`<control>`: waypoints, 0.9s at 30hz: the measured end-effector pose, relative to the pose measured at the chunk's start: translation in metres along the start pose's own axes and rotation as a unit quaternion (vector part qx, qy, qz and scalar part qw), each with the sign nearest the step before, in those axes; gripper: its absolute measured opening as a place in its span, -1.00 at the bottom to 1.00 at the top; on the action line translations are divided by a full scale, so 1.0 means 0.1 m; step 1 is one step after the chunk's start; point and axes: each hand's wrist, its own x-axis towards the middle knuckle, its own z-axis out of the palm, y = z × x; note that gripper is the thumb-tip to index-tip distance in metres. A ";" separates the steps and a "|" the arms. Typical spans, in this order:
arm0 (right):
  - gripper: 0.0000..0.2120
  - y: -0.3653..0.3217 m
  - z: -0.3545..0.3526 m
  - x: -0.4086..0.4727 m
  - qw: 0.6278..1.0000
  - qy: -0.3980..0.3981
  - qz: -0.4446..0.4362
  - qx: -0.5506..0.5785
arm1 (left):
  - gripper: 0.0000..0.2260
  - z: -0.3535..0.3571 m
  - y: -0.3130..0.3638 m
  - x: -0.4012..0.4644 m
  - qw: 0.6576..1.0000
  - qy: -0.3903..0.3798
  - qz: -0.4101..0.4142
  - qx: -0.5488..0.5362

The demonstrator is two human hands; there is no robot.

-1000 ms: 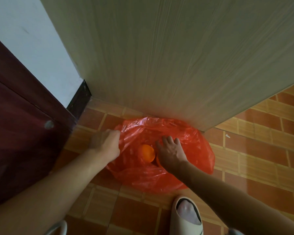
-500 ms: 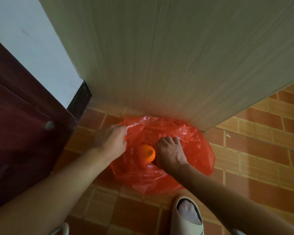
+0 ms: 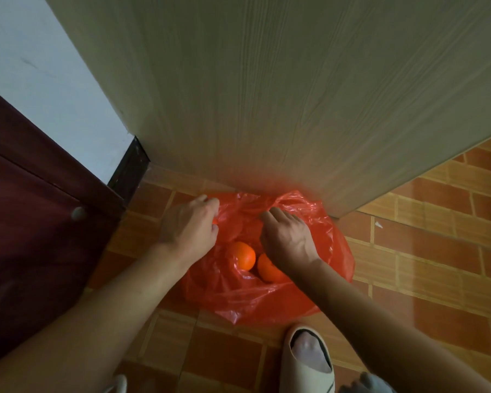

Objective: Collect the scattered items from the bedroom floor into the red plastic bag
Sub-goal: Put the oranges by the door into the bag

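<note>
Lying crumpled on the floor (image 3: 425, 251) against the foot of a pale wood-grain panel (image 3: 295, 95) was the bag (image 3: 332, 251): thin, glossy, translucent red plastic, heavily creased, its mouth spread toward the camera. Inside lay two oranges, round and smooth-skinned: the left orange (image 3: 243, 255) fully visible, the right orange (image 3: 268, 269) partly covered by the right wrist. Left hand (image 3: 189, 226): fingers curled, grip closed on the bag's left rim. Right hand (image 3: 288, 236): fingers bent down onto the far rim, fingertips tucked into the plastic; grip appeared to pinch the film, though the fingertips were hidden. Floor: matte terracotta and tan tiles in a brick pattern. Slipper (image 3: 309, 364): cream, moulded, open-toed, over a light sock, just below the bag, cut off at the frame's lower edge. Dark maroon door (image 3: 26, 222) at left, with a small round pale knob (image 3: 79, 213). White wall (image 3: 40, 66) above a black skirting (image 3: 129, 171). A second pale shape at the bottom edge, too cropped to identify.
</note>
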 end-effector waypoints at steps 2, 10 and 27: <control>-0.89 0.04 -0.14 0.05 0.997 -0.031 0.055 0.035 | -0.88 -0.14 0.06 -0.01 0.999 0.011 -0.035 -0.032; -0.88 -0.07 -1.61 -0.05 0.981 -0.035 0.152 0.112 | -0.86 -1.37 0.56 -0.45 0.991 -0.017 -0.103 -0.088; -0.79 -0.89 -5.03 -0.36 0.941 0.023 0.287 0.176 | -0.86 -4.49 1.75 -1.16 0.987 -0.059 -0.095 -0.117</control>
